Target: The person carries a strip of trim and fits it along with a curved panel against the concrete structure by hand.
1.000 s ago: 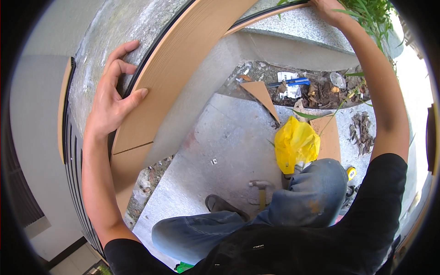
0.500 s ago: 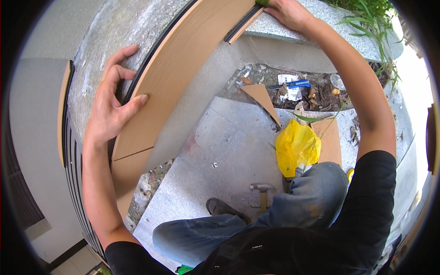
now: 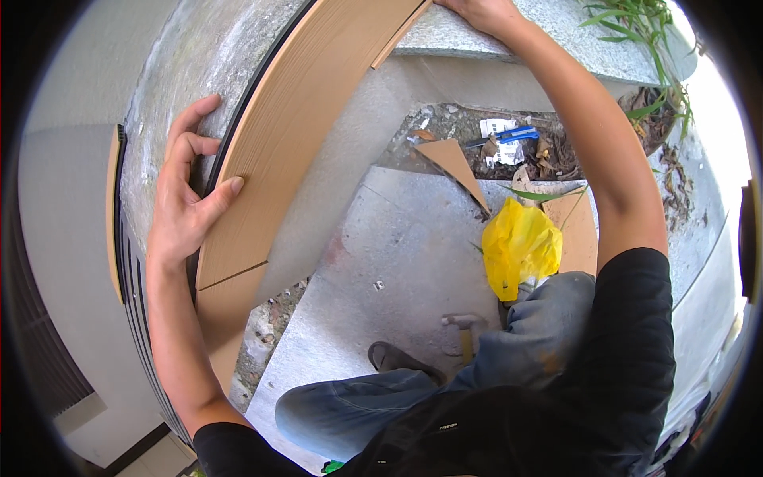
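Observation:
A wide tan wood-grain plank (image 3: pixel 282 127) with a black edge runs up against the weathered concrete wall (image 3: pixel 151 95). My left hand (image 3: pixel 191 187) grips its left edge, thumb on the face, fingers bent toward the wall. At the top, my right hand (image 3: pixel 477 14) holds a narrow tan strip (image 3: pixel 395 38) lying along the plank's right side; its fingertips are partly out of frame. A seam crosses the plank's lower part.
A granite ledge (image 3: pixel 548 40) with grass borders debris holding a blue cutter (image 3: pixel 517 135). Below lie a triangular offcut (image 3: pixel 453 167), yellow bag (image 3: pixel 517 246), board piece (image 3: pixel 572 230), and hammer (image 3: pixel 461 324) beside my legs. Another edged board (image 3: pixel 115 207) stands left.
My right hand and the narrow strip have moved left toward the wide plank, the strip now nearly alongside it. My left hand stays on the plank, appearing slightly lower in view.

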`<act>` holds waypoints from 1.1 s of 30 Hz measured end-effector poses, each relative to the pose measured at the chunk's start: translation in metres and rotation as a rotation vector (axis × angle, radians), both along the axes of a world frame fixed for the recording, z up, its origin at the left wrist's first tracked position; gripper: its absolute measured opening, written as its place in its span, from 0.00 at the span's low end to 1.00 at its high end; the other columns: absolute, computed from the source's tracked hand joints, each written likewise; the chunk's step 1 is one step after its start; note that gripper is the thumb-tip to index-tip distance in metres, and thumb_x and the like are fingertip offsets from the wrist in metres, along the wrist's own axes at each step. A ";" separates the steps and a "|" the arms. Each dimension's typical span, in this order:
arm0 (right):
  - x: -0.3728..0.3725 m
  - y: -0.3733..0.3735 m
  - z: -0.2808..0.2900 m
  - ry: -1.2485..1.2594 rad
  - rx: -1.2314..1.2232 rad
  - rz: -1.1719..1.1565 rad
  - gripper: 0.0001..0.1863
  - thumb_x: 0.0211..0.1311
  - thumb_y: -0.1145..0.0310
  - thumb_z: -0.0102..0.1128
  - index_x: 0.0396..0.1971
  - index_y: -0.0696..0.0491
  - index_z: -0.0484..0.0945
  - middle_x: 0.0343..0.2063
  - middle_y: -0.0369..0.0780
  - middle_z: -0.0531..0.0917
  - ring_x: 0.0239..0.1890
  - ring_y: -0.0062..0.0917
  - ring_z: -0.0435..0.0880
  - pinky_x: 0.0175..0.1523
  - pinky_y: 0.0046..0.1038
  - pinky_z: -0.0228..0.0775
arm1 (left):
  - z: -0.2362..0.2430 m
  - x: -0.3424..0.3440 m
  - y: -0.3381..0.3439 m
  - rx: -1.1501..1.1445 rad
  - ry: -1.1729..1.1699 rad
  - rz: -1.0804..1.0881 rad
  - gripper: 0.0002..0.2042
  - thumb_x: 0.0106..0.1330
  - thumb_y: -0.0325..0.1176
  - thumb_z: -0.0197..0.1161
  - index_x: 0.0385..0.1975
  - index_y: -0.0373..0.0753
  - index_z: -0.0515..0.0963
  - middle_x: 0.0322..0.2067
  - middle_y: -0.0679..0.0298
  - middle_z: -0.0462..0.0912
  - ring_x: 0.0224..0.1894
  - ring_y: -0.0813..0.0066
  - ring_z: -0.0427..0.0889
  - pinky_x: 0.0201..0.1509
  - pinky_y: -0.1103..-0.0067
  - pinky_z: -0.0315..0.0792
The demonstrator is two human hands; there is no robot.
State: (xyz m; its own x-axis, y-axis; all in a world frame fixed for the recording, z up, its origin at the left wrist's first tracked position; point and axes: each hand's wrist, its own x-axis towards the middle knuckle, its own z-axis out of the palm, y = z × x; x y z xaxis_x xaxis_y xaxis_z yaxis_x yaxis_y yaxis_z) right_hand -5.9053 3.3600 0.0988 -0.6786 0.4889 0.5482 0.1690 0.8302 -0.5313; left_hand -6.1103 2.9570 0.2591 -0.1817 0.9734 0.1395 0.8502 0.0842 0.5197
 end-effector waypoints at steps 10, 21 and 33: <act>-0.001 0.000 -0.002 0.061 0.228 -0.029 0.23 0.55 0.70 0.71 0.52 0.56 0.80 0.47 0.54 0.84 0.53 0.50 0.81 0.60 0.43 0.74 | -0.003 -0.004 -0.001 -0.012 0.033 -0.020 0.20 0.56 0.44 0.76 0.37 0.38 0.74 0.70 0.48 0.66 0.74 0.49 0.63 0.77 0.58 0.53; 0.007 -0.037 0.025 -0.206 -0.154 -0.150 0.14 0.56 0.63 0.69 0.35 0.59 0.86 0.32 0.55 0.86 0.38 0.51 0.85 0.48 0.46 0.77 | -0.003 -0.006 -0.004 -0.027 0.068 -0.016 0.21 0.57 0.43 0.75 0.39 0.38 0.72 0.67 0.49 0.68 0.73 0.51 0.64 0.76 0.58 0.56; -0.004 -0.101 -0.004 -0.039 0.142 -0.210 0.27 0.59 0.51 0.68 0.48 0.60 0.82 0.48 0.53 0.84 0.54 0.49 0.82 0.61 0.44 0.72 | -0.005 -0.009 -0.004 -0.014 0.088 -0.035 0.20 0.56 0.43 0.75 0.39 0.38 0.74 0.68 0.48 0.68 0.73 0.50 0.66 0.75 0.58 0.59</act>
